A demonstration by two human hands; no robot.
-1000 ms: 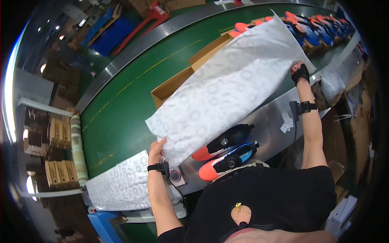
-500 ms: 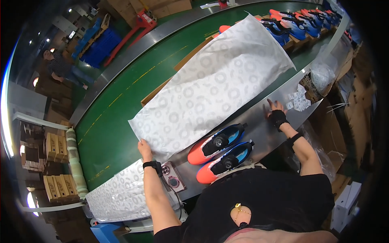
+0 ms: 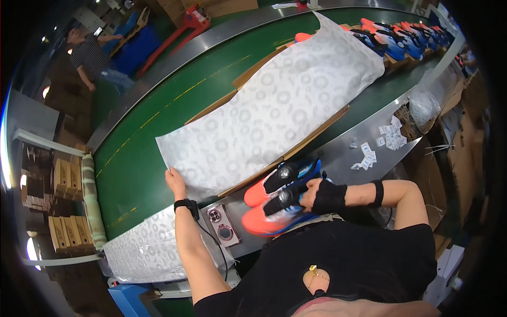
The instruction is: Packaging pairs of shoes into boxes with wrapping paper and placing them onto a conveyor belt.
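My left hand has its fingers closed on the near left corner of a sheet of wrapping paper, white with a grey ring pattern. The sheet lies across an open cardboard box, hiding most of it. By my body, my right hand, in a black wrist wrap, grips the heel end of the nearer sports shoe, coral at the toe and blue behind. Its mate, the farther sports shoe, rests beside it on the metal ledge. Both shoes have a round dial on a black upper.
Small white packets lie scattered on the ledge. A phone lies left of the shoes, near a stack of patterned paper. More shoes line the green conveyor. A person stands beyond it.
My right hand has moved from beside the packets to the nearer shoe and taken hold of it. Several packets now lie apart from the pile. The paper has settled lower, showing the box's near edge.
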